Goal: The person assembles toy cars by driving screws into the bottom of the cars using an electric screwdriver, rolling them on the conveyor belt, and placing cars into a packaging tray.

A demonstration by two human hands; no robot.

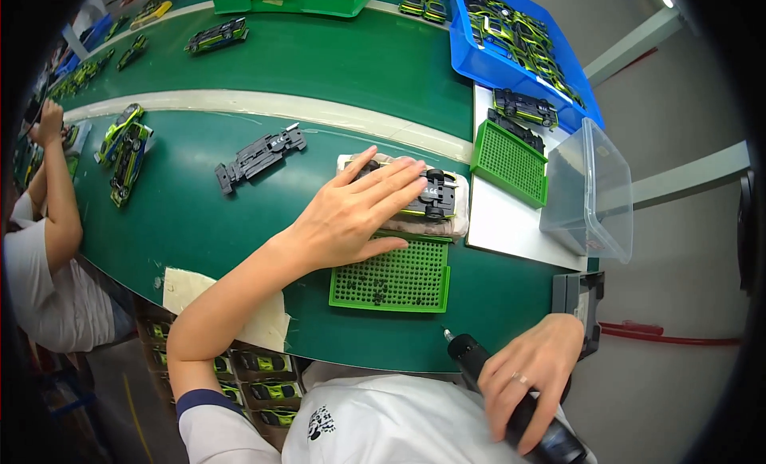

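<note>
My left hand [351, 207] lies flat, fingers stretched, over an upside-down toy car [437, 194] with a black underside and yellow-green edges. The car rests in a pale padded holder [456, 226]; my palm and fingers hide its left part. My right hand [531, 376] is wrapped round a black electric screwdriver [469, 354] near the table's front edge. Its tip points up and left, apart from the car. Just below the holder sits a green perforated tray [389, 308] with small dark pieces, probably screws, gathered in its lower part.
Left of the holder lie a loose black car chassis [259, 157] and toy cars [128, 157]. On the right stand a second green tray [511, 165], a clear plastic bin [586, 197] and a blue crate [463, 53] of cars. Another person's arm [60, 177] reaches in at far left.
</note>
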